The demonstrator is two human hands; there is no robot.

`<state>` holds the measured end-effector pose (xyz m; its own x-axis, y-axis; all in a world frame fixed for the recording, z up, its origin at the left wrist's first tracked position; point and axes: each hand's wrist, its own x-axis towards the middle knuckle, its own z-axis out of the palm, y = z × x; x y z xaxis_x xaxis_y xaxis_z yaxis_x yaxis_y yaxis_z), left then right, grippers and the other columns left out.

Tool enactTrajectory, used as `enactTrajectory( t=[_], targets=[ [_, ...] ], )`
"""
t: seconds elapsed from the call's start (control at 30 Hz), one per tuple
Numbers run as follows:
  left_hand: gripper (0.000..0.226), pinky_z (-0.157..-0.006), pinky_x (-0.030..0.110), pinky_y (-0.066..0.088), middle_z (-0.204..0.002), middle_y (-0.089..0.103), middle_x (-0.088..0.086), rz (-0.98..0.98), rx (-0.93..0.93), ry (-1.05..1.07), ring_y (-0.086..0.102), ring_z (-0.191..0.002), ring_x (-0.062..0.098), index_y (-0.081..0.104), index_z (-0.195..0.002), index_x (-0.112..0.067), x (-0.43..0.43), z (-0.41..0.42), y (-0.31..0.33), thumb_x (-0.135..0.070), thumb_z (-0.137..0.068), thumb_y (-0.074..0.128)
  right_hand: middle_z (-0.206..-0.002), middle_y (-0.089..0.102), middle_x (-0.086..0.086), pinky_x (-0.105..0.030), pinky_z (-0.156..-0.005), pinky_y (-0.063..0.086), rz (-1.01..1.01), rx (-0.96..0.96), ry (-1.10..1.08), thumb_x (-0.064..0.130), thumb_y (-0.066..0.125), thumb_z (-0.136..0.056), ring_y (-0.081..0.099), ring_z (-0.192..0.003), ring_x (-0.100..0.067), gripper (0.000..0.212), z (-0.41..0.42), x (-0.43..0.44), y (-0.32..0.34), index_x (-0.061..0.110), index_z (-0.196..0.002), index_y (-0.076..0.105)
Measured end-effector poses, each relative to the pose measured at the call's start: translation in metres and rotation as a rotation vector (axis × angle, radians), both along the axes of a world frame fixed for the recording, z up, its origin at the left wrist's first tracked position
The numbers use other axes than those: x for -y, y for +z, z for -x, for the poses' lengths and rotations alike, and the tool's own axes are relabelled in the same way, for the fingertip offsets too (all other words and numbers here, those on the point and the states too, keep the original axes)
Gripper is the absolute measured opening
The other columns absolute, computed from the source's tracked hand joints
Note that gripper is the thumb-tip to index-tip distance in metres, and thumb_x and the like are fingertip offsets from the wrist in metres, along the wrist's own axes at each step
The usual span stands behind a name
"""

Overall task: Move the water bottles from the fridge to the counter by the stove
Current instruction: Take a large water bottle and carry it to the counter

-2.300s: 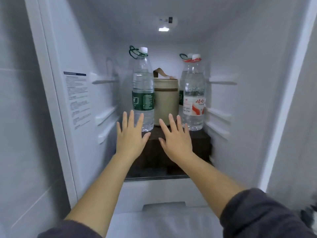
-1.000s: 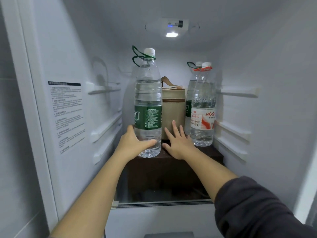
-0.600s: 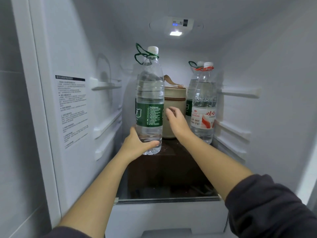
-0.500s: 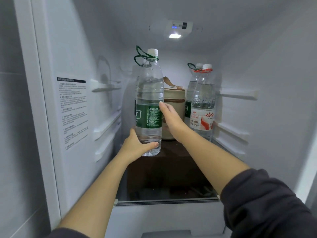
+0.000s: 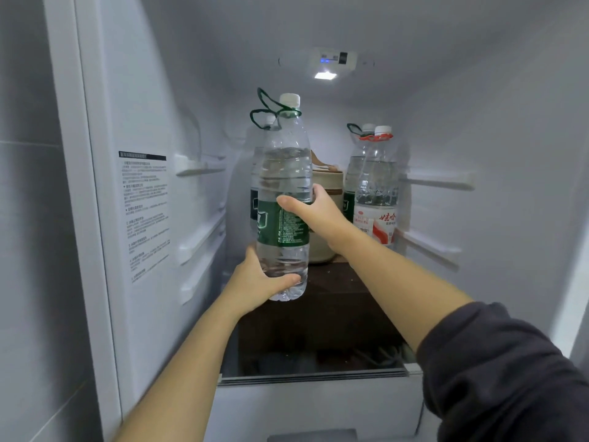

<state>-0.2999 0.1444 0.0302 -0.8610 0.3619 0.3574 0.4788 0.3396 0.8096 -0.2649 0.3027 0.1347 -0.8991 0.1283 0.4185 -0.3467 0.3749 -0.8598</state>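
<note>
Inside the open fridge, a tall clear water bottle with a green label (image 5: 285, 173) is lifted off the dark shelf (image 5: 334, 282). My left hand (image 5: 258, 282) grips its base and my right hand (image 5: 314, 212) wraps its middle. Behind it stands another green-label bottle (image 5: 255, 199), mostly hidden. At the right stand a red-label bottle (image 5: 377, 189) and, behind it, a green-label bottle (image 5: 352, 173), partly hidden.
A beige round bag (image 5: 326, 218) with a brown strap sits between the bottles at the back. White rails (image 5: 427, 247) jut from both fridge walls. A label sticker (image 5: 145, 215) is on the left wall. A white drawer front (image 5: 318, 406) lies below the shelf.
My left hand took the front green-label bottle by its base and lifted it off the shelf. My right hand rose from the shelf and closed around the bottle's middle.
</note>
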Motion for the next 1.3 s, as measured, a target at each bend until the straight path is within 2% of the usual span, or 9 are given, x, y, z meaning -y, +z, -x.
enactTrajectory(
  t=[0.23,0.37,0.47,0.57,0.67,0.8,1.0,1.1,1.3],
  targets=[
    [0.098,-0.09,0.028,0.048,-0.123,0.058,-0.011,-0.011,0.009,-0.014,0.059,-0.108,0.009,0.031,-0.135,-0.029,0.002,-0.004,-0.002,-0.06,-0.058,0.082,-0.12,0.063,0.006,-0.031,-0.095,0.049,-0.109,0.019,0.048,0.044,0.077,-0.08,0.06,-0.105,-0.008,0.063,-0.007,0.007,0.031,0.025,-0.131,0.046],
    [0.103,-0.092,0.034,0.051,-0.119,0.06,-0.012,-0.025,-0.007,0.007,0.061,-0.106,0.01,0.029,-0.131,-0.034,0.002,-0.008,-0.009,-0.068,-0.047,0.078,-0.12,0.057,0.004,-0.023,-0.073,0.046,-0.079,-0.027,0.002,0.049,0.071,-0.083,0.059,-0.096,-0.008,0.069,-0.006,0.018,0.052,0.016,-0.134,0.037],
    [0.112,-0.093,0.037,0.05,-0.123,0.058,-0.012,0.006,-0.021,0.021,0.06,-0.11,0.013,0.024,-0.137,-0.035,0.002,-0.01,-0.01,-0.069,-0.045,0.078,-0.135,0.052,-0.006,-0.023,-0.07,0.048,-0.078,-0.063,-0.042,0.049,0.069,-0.085,0.06,-0.095,-0.01,0.08,-0.003,0.025,0.069,0.011,-0.145,0.031],
    [0.109,-0.094,0.038,0.051,-0.123,0.059,-0.013,0.0,-0.019,0.009,0.06,-0.109,0.012,0.026,-0.136,-0.034,0.003,-0.011,-0.01,-0.069,-0.047,0.079,-0.125,0.055,-0.002,-0.018,-0.066,0.044,-0.071,-0.079,-0.065,0.046,0.068,-0.087,0.058,-0.088,-0.003,0.075,-0.008,0.028,0.07,0.009,-0.143,0.035],
    [0.105,-0.093,0.033,0.05,-0.121,0.06,-0.014,-0.026,-0.028,-0.025,0.059,-0.109,0.008,0.032,-0.135,-0.031,0.002,-0.019,-0.011,-0.067,-0.049,0.082,-0.119,0.055,0.002,-0.022,-0.074,0.045,-0.016,-0.119,-0.107,0.045,0.069,-0.086,0.057,-0.097,-0.007,0.068,-0.023,0.019,0.061,0.015,-0.138,0.039],
    [0.097,-0.087,0.025,0.044,-0.123,0.059,-0.011,-0.034,-0.052,-0.077,0.057,-0.108,0.008,0.035,-0.139,-0.028,0.0,-0.027,-0.002,-0.047,-0.06,0.088,-0.119,0.057,0.001,-0.051,-0.095,0.052,0.166,-0.192,-0.172,0.045,0.077,-0.076,0.063,-0.104,-0.02,0.072,-0.058,0.0,0.049,0.02,-0.135,0.044],
    [0.098,-0.097,0.03,0.043,-0.134,0.05,-0.006,-0.106,-0.004,-0.169,0.052,-0.122,0.016,0.03,-0.144,-0.029,-0.006,-0.03,0.0,-0.028,-0.065,0.089,-0.124,0.061,-0.001,-0.051,-0.095,0.052,0.302,-0.269,-0.28,0.042,0.086,-0.062,0.065,-0.108,-0.023,0.08,-0.097,-0.034,0.037,0.032,-0.13,0.045],
    [0.112,-0.109,0.042,0.038,-0.147,0.043,-0.003,-0.161,0.105,-0.117,0.046,-0.131,0.021,0.028,-0.149,-0.025,-0.011,-0.03,-0.005,-0.04,-0.058,0.09,-0.123,0.064,-0.002,-0.047,-0.093,0.055,0.37,-0.291,-0.348,0.037,0.081,-0.077,0.068,-0.104,-0.022,0.063,-0.11,-0.049,0.037,0.024,-0.13,0.049],
    [0.042,-0.095,0.031,0.046,-0.104,0.07,-0.007,-0.446,0.222,-0.151,0.064,-0.101,0.01,0.063,-0.117,-0.018,-0.033,-0.035,-0.023,-0.008,-0.079,0.077,-0.097,0.07,0.001,-0.05,-0.097,0.052,0.667,-0.268,-0.4,0.034,0.067,-0.089,0.07,-0.087,-0.018,0.014,-0.127,-0.07,0.015,0.021,-0.094,0.065]
  ],
)
